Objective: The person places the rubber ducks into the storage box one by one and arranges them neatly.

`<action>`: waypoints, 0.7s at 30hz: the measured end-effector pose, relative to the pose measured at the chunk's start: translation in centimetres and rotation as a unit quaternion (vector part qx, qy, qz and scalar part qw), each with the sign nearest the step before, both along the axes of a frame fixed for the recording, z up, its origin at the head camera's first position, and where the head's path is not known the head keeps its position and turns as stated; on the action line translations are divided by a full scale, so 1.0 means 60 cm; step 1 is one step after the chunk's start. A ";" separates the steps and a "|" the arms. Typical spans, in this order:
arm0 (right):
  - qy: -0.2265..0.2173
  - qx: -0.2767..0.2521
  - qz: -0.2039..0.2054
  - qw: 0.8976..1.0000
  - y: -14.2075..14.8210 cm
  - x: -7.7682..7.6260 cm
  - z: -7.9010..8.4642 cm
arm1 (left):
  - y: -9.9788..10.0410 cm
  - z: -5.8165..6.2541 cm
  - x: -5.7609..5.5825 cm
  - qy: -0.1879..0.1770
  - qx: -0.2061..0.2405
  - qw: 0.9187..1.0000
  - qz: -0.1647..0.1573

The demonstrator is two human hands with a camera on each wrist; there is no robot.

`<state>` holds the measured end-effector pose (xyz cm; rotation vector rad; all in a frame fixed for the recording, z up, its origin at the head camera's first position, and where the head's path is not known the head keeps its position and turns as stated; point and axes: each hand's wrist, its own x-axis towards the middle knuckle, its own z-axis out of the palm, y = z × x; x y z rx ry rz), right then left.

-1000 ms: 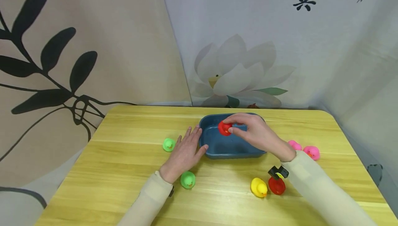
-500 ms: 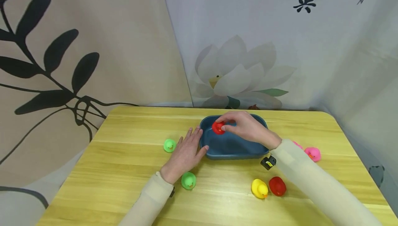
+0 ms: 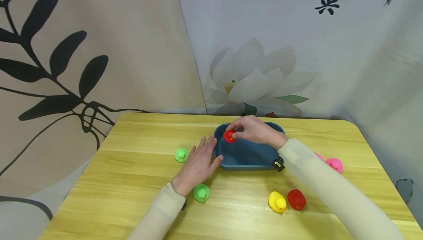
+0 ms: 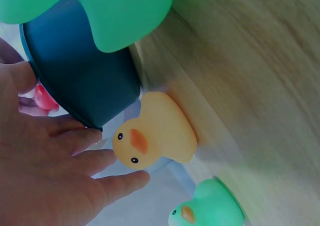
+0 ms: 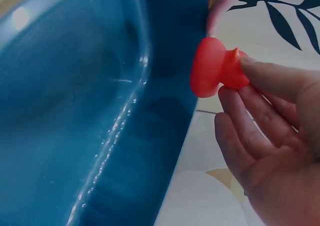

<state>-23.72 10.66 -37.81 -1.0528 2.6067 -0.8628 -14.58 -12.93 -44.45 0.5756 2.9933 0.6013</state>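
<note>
My right hand (image 3: 256, 131) pinches a red rubber duck (image 3: 229, 136) between thumb and fingertips, over the left part of a blue basin (image 3: 244, 157). In the right wrist view the thumb lies on the duck's head and its rounded body (image 5: 206, 68) faces the basin's wall (image 5: 170, 81). My left hand (image 3: 197, 166) has its fingers spread, with fingertips at the basin's left rim. Close to those fingers, the left wrist view has a pale orange duck (image 4: 157, 131), hidden behind the hand in the head view.
One green duck (image 3: 181, 155) sits left of my left hand, another (image 3: 201, 192) near its wrist. A yellow duck (image 3: 277, 202) and a red one (image 3: 296, 199) stand at front right. Pink ducks (image 3: 334, 165) are partly behind my right sleeve. A printed curtain backs the wooden table (image 3: 138, 192).
My right hand has moved left over the basin with the red duck, toward the basin's left side. The left hand keeps its place at the rim.
</note>
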 end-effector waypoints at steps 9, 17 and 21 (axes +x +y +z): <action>-0.054 0.012 0.022 0.998 -0.009 -0.026 -0.017 | 0.001 0.002 0.001 -0.006 0.000 1.000 0.001; -0.076 0.028 0.026 0.996 -0.013 -0.043 -0.026 | 0.003 0.002 0.002 -0.011 -0.005 1.000 0.002; -0.075 0.037 0.026 0.996 -0.016 -0.052 -0.033 | 0.003 0.002 0.002 -0.012 -0.005 1.000 0.002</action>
